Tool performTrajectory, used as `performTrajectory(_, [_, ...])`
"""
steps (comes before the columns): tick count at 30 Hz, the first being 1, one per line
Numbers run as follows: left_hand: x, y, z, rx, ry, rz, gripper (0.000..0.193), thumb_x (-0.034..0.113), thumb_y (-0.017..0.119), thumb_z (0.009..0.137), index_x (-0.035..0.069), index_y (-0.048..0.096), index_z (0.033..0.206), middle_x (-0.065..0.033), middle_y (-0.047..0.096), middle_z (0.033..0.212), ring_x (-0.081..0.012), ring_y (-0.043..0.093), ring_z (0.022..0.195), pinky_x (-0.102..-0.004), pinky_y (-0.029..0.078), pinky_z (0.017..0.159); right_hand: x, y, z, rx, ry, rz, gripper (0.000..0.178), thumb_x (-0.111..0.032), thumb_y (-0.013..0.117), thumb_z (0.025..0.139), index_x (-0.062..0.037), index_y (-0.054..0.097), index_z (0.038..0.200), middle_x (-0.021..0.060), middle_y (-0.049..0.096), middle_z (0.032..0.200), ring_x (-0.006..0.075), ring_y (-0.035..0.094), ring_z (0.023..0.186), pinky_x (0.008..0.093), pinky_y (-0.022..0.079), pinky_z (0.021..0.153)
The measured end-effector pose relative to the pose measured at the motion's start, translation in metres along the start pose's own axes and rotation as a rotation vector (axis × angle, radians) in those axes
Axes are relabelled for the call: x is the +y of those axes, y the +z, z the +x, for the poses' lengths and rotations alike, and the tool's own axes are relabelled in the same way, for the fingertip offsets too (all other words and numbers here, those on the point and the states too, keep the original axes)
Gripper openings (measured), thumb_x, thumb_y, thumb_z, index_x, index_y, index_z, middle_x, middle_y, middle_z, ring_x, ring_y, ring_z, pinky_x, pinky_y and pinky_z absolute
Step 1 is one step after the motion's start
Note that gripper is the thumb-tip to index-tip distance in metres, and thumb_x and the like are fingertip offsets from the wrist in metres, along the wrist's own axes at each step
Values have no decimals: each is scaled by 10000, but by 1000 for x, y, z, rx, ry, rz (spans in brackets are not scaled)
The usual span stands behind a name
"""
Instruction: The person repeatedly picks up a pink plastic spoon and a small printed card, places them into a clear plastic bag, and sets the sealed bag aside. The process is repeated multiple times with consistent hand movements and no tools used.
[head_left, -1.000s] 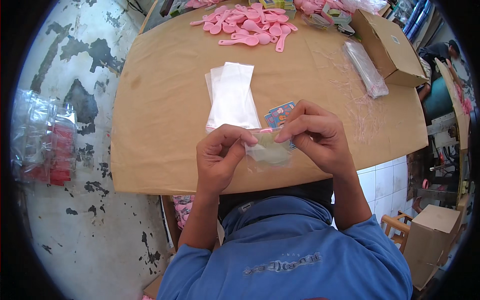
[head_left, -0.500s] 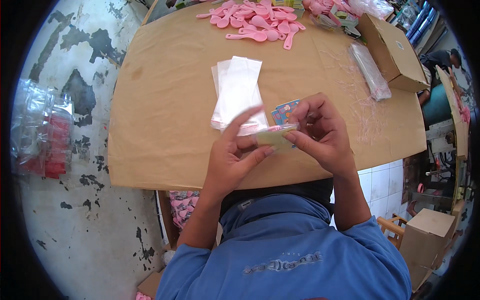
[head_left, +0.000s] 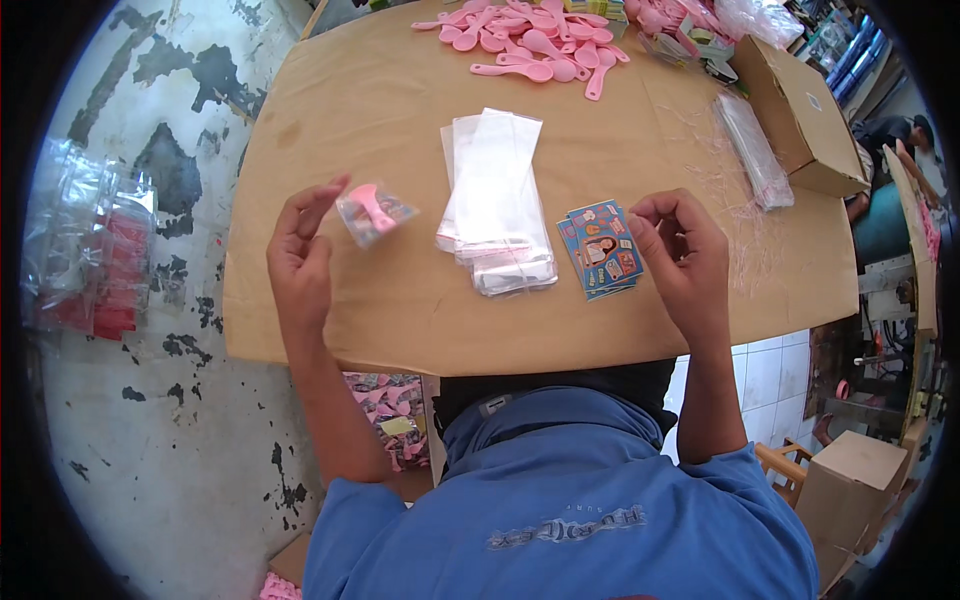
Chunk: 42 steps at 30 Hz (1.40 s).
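My left hand point(head_left: 305, 240) is over the table's left side, its fingers extended and its thumb apart. Right by its fingertips is a small clear packet point(head_left: 375, 210) with a pink scoop and a printed card inside. The packet is slightly blurred; whether it still touches the fingers is hard to see. My right hand point(head_left: 685, 255) has curled fingers, with thumb and forefinger tips together at the right edge of a small stack of blue printed cards point(head_left: 605, 250). Between the hands lies a fanned pile of clear plastic bags point(head_left: 495, 190).
Pink scoops point(head_left: 530, 40) are heaped at the far edge. A cardboard box point(head_left: 795, 110) and a bundle of clear bags point(head_left: 755, 150) stand at the right. Below the table's near edge, a box holds pink packets point(head_left: 395, 405). Another person point(head_left: 900, 140) sits at far right.
My left hand has swung left, away from the right hand, and the packet both hands were handling is now at the left. My right hand has moved onto the card stack's edge.
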<state>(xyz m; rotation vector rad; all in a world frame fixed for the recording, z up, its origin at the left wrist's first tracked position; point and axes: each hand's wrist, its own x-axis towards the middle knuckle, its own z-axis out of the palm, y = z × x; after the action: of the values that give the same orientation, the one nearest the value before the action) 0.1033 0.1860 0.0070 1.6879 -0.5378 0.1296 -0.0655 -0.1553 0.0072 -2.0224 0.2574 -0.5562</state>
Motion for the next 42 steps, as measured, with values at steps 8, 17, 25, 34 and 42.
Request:
performTrajectory(8, [5,51,-1,-46,-211,271,184,188,697,955,7,684,980,-34,659,849,-79,585,746,-263,459,636,5,3,-11,-42,119,-446,395,-356,814,869,-30,607,949,101,614,859,259,603,772,405,482,675])
performTrajectory(17, [4,93,15,-258,-398,338,273,228,789,910,-1,655,844,4,613,747,-78,550,694,-257,464,631,18,4,-11,-101,289,-258,342,-275,829,863,-31,592,898,105,649,827,235,630,730,382,499,672])
performTrajectory(25, [-2,80,9,-73,-209,361,221,144,691,982,-48,745,1079,-32,692,889,-69,568,745,-236,468,677,30,0,-11,53,150,-21,200,-193,647,1030,-1,650,976,51,640,758,95,556,662,290,449,604])
performTrajectory(34, [14,97,-7,117,-274,-591,189,146,662,1020,10,655,1151,-144,746,1071,-191,727,951,-271,564,769,9,16,-17,31,99,261,174,-157,638,1039,11,651,1084,14,693,884,40,602,770,209,480,663])
performTrajectory(42, [18,102,-11,-89,-442,-354,151,135,726,974,3,665,1014,-116,760,877,-132,699,705,-256,549,654,-16,31,-8,-68,149,447,166,-162,643,1038,-3,648,1086,-11,664,878,32,566,747,210,456,637])
